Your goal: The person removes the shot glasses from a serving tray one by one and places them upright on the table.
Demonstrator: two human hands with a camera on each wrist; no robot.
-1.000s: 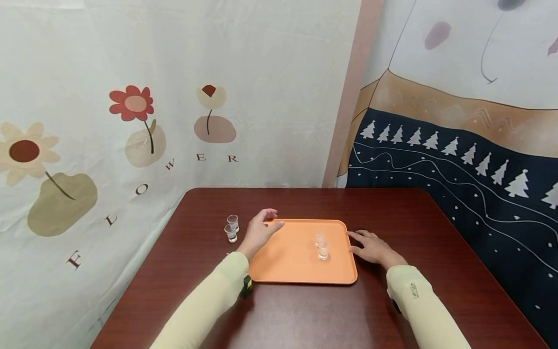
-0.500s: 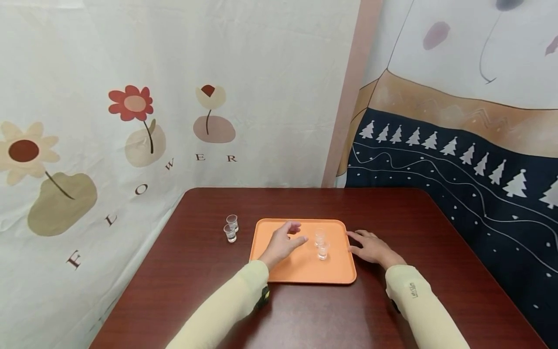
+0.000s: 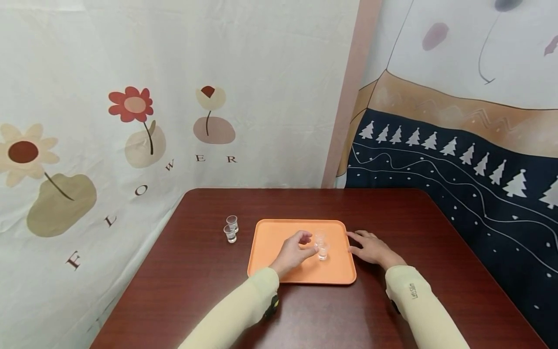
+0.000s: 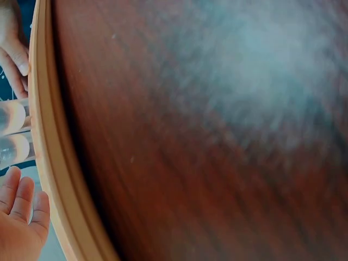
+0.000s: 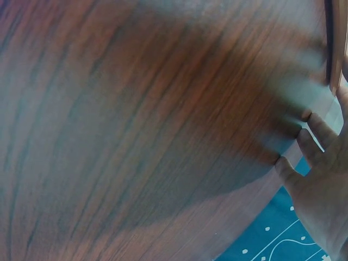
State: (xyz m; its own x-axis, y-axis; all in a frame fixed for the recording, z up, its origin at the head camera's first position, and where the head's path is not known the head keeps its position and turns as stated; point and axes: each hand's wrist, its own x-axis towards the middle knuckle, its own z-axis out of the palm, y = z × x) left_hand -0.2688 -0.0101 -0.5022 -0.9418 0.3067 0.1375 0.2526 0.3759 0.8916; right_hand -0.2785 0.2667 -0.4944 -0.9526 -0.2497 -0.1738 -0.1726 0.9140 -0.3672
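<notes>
An orange tray (image 3: 274, 235) lies on the table with two small clear shot glasses on its right half. The nearer shot glass (image 3: 322, 253) stands just in front of the farther shot glass (image 3: 319, 237). My left hand (image 3: 289, 254) is over the tray, its thumb and fingers spread apart right at the glasses' left side, holding nothing. In the left wrist view, its fingers (image 4: 22, 198) show below the two glasses (image 4: 13, 149). My right hand (image 3: 370, 249) rests on the table, with fingertips at the tray's right edge.
Two more shot glasses (image 3: 232, 224) stand close together on the dark wood table (image 3: 196, 271), left of the tray. A curtain with printed flowers (image 3: 270, 97) hangs behind the table, and a dark cloth with printed trees (image 3: 453, 160) is at the right.
My left hand has moved rightward and nearer from the tray's far left corner to the two glasses on it. The right hand has stayed at the tray's right edge.
</notes>
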